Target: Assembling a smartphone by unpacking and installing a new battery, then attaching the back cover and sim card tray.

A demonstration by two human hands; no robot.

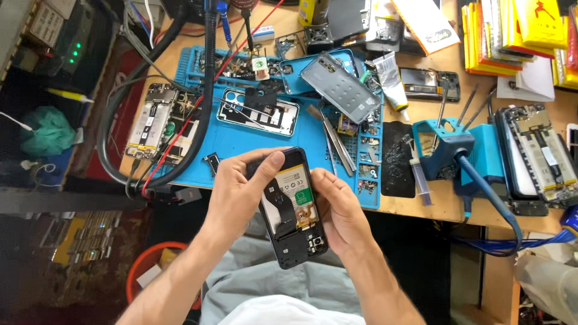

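From the head view I look down at my two hands, which hold an opened phone (293,207) just above my lap, in front of the near edge of the tabletop (421,207). The phone has no back cover, so I see its battery with a white and green label and a black flat cable across it. My left hand (238,186) has a closed grip on the left side of the phone, and its thumb lies over the upper edge near the battery. My right hand (340,207) has a closed grip on the right side, with the thumb touching the edge beside the green label. Behind the hands a blue work mat (241,141) covers the tabletop. On it lie a phone frame (257,112) with a black part on it, a grey back cover (340,86) that is tilted, and tweezers (333,141) just beside small screws. To the right stand a blue holder (445,144) and a syringe (419,174) near it. Another open phone (540,157) lies well apart at the right edge, and thick black cables (201,108) run on the left.
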